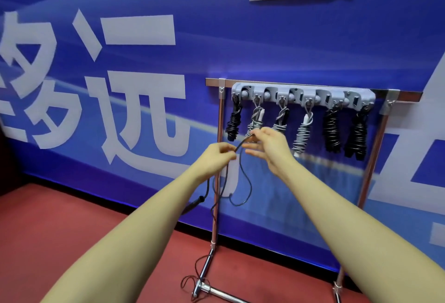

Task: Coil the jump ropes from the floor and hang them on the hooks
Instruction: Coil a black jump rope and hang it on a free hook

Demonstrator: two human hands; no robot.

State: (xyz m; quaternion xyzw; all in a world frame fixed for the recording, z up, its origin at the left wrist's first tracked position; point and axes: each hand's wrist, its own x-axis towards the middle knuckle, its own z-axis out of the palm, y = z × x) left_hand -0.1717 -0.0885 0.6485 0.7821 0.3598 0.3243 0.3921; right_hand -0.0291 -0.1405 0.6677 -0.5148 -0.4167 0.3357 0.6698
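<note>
Your left hand [220,155] pinches the black jump rope [243,177] at chest height, fingers curled round the cord. Your right hand [267,143] pinches the same cord just beside it, thumb and forefinger closed on the strand while the other fingers spread loosely. Holding it at two near points like this gives you a short taut stretch to fold over, which looks like the start of a coil.

Below your hands the rope hangs in slack loops. One black handle [195,204] dangles under your left wrist, and the rest of the cord trails down to the red floor [72,242], ending in a loose tangle [192,281] by the foot of the metal stand [218,194]. So most of the rope is not yet gathered.

The grey hook rail [303,95] sits at the top of the stand, straight ahead of you. Six coiled ropes hang from it already, black ones [332,131] at the ends and grey ones [301,134] in the middle. You probably stand this close so the finished bundle needs only a short lift. Whether a free hook remains, I cannot tell from here.

Watch the trailing cord near the stand's foot; it could catch there as you draw it up.
</note>
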